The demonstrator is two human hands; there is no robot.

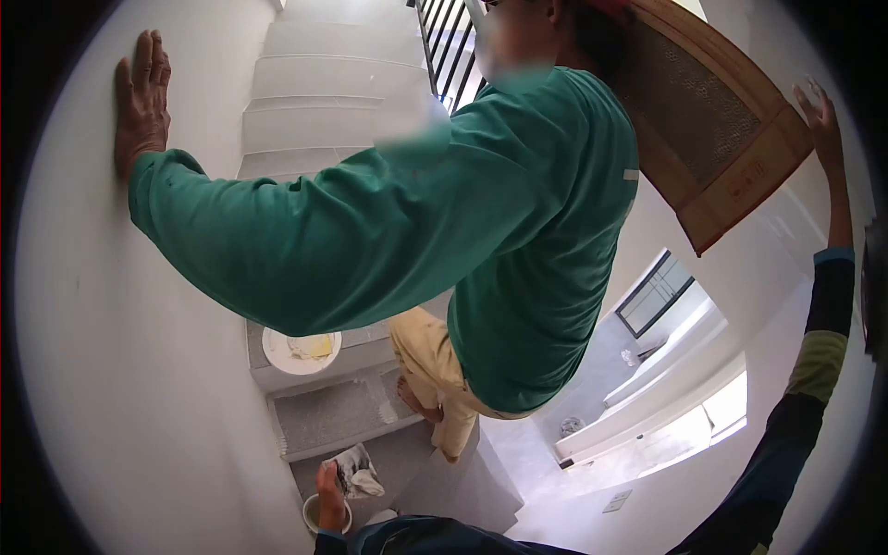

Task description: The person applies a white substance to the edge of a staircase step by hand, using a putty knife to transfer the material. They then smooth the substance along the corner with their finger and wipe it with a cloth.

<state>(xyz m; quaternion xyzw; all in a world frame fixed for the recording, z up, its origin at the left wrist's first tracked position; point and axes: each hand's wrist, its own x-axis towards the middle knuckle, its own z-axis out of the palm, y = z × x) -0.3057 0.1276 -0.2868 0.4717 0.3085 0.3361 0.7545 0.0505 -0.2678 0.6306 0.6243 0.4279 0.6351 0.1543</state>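
Crumpled cloth point(363, 474) sits just beside left hand point(330, 502), toward the stair step's point(407, 462) wall side; left is nearer, grip can't be told. Right hand point(822, 125) raised well apart, fingers spread, near cardboard panel's point(754, 180) outer edge.

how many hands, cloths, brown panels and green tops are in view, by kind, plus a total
hands: 3 (left hand, right hand, co-worker's hand on the wall)
cloths: 1 (crumpled cloth)
brown panels: 1 (brown panel)
green tops: 1 (co-worker's top)
total: 6
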